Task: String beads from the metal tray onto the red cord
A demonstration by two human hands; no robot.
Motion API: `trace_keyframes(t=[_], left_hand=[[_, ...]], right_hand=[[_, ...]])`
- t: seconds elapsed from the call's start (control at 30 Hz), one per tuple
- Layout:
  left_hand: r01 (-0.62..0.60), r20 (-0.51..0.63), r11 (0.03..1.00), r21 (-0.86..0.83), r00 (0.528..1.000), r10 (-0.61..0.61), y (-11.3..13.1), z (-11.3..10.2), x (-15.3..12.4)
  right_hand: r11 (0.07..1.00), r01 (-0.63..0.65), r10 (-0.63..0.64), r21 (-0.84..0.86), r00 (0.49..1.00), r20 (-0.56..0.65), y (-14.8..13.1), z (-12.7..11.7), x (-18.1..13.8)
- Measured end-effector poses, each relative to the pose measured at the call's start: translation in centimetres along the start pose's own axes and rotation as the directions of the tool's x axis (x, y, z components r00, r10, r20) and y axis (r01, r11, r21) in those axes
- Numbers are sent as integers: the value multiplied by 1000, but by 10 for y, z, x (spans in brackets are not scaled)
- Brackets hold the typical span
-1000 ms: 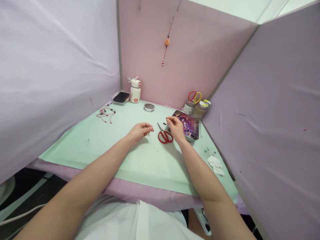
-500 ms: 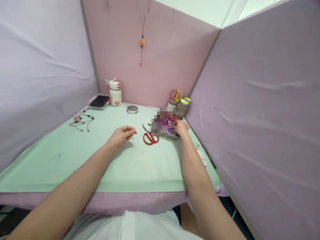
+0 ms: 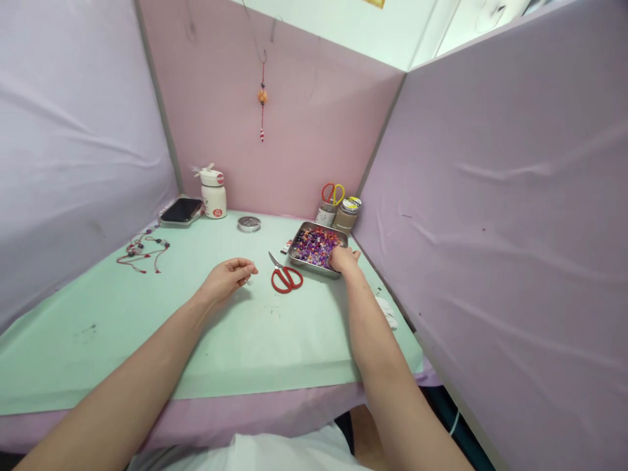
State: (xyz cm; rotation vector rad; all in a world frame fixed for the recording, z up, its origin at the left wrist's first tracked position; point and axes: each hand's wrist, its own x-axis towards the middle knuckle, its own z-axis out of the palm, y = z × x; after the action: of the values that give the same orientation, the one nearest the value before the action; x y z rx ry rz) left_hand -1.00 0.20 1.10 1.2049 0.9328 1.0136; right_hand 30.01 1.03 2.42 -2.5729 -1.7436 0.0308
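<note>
My left hand [image 3: 229, 278] hovers above the green tabletop, thumb and fingertips pinched together. A tiny pale piece shows under the fingertips, too small to name. At the right end of a metal tray [image 3: 314, 267], my right hand [image 3: 345, 259] reaches down into beads [image 3: 314, 246] of purple, orange and red. Its fingers are curled, and the fingertips are hidden, so what they pinch cannot be seen. Red-handled scissors [image 3: 284, 277] lie between my two hands, their blades slightly apart and pointing away to the left.
Behind the tray stand a jar holding scissors [image 3: 326, 212] and a lidded jar [image 3: 347, 216]. A flat round spool [image 3: 249, 224], a white bottle [image 3: 214, 195], a phone [image 3: 181, 210] and beaded cords [image 3: 142, 250] are farther left. Cloth-covered partitions [image 3: 471, 216] enclose the table. A beaded pendant [image 3: 263, 98] hangs behind.
The view has shifted, so the whole scene sits lower and farther left. My right hand has dipped lower among the beads. My left hand keeps its pinch.
</note>
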Motion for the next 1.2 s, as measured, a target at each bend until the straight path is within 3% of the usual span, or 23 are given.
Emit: trace_keyframes(t=[0.67, 0.77, 0.87, 0.93, 1.0, 1.07, 1.1, 1.17, 1.2], left_hand=[[11, 4, 1000, 15, 1000, -11, 2, 1, -3], [-10, 1, 1000, 22, 1000, 10, 2, 2, -4], [-15, -1, 1000, 4, 1000, 15, 4, 4, -6], [-11, -8, 1000, -4, 1000, 11, 4, 5, -7], [-21, -5, 1000, -11, 1000, 21, 4, 6, -8], [-25, 2, 1000, -16, 1000, 25, 4, 6, -8], [-25, 8, 999, -21, 1000, 25, 3, 6, -8], [-22, 28, 999, -36, 999, 23, 4, 6, -9], [-23, 40, 999, -45, 999, 25, 4, 6, -9]], right_hand=[[999, -31, 31, 9, 999, 26, -5, 2, -2], [999, -49, 50, 12, 994, -97, -7, -1, -6], [998, -40, 51, 41, 949, -312, -10, -5, -12], [995, 5, 37, 95, 901, -433, -15, -10, -17], [972, 102, 13, 212, 877, -479, -24, -14, -21], [882, 247, -38, 402, 886, -462, -38, -16, -26], [791, 326, -82, 517, 895, -439, -47, -15, -29], [492, 451, -246, 745, 893, -378, -67, -8, -36], [326, 441, -318, 836, 884, -342, -76, -4, -40]])
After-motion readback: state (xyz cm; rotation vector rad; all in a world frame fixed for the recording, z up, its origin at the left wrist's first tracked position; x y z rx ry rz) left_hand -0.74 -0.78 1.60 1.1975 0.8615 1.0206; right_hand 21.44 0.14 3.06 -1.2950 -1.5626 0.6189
